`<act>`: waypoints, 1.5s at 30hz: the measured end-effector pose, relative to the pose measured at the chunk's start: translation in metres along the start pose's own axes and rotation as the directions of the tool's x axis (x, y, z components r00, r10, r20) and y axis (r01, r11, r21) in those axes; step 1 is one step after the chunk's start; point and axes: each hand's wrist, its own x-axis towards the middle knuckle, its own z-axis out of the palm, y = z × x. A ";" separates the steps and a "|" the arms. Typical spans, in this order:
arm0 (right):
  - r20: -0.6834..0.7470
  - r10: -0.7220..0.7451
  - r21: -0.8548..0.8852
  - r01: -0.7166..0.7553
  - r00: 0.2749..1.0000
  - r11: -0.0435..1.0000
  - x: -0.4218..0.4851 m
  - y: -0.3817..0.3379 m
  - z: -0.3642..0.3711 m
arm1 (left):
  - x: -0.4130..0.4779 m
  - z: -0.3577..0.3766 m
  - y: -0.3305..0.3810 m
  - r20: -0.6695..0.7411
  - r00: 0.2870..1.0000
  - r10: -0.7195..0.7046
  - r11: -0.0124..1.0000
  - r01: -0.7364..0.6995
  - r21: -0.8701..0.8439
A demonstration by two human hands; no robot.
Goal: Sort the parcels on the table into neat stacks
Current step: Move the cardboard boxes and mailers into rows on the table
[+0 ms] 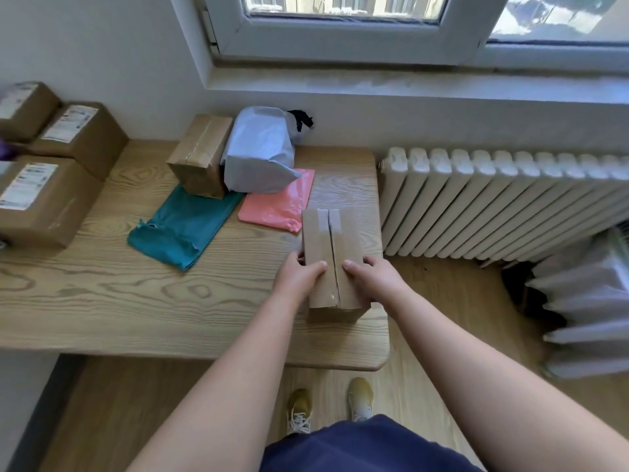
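Box (332,243) sits at the right end of the table (102,294), close to the near edge, and I have both hands on it. My left hand (299,272) grips the left flank and my right hand (372,275) the right, with each thumb lying flat on top beside the slit down the middle.

To do this step well, I judge I should squeeze evenly from both sides, lift it level and keep the thumbs off the slit. The flaps look only partly taped and could give under pressure. It probably belongs with the labelled boxes (44,199) at the far left, set down square with its edges matched to theirs.

The box is plain brown cardboard, stiff and long, with clear tape at the far end of the seam. The taped box (200,155) stands glossy and upright beside a puffy white bag (258,151). Under them lie a teal bag (180,226) and a pink bag (282,202), both thin, flat, crinkled plastic that should slide easily on the smooth, grained wood. A ribbed radiator (510,199) stands just past the table's end.
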 end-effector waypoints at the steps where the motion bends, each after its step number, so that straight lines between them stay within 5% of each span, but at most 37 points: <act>1: -0.008 -0.005 -0.035 0.005 1.000 0.999 0.003 -0.001 0.001 | 0.001 -0.001 -0.001 -0.022 1.000 0.017 0.999 -0.017 0.029; 10: -0.066 -0.008 -0.135 -0.001 0.998 0.991 0.007 -0.006 0.005 | 0.006 -0.008 -0.002 -0.010 1.000 0.013 1.000 -0.013 0.007; 19: 0.088 0.044 0.009 -0.045 0.995 0.999 -0.007 0.002 -0.005 | -0.011 -0.008 -0.003 0.032 0.986 -0.165 0.985 0.167 -0.043; 27: 0.052 -0.004 0.132 -0.003 0.999 0.991 -0.016 -0.011 -0.037 | -0.018 -0.011 0.043 0.049 0.997 -0.065 0.986 0.072 -0.148; 34: 0.170 -0.146 0.150 0.121 0.975 0.981 -0.028 -0.035 -0.048 | -0.027 -0.006 0.064 0.098 0.992 0.082 0.975 -0.059 -0.216; 45: 0.045 -0.107 0.112 0.101 0.993 0.988 -0.022 -0.020 -0.025 | -0.019 -0.005 0.043 0.056 0.997 0.044 0.980 -0.032 -0.198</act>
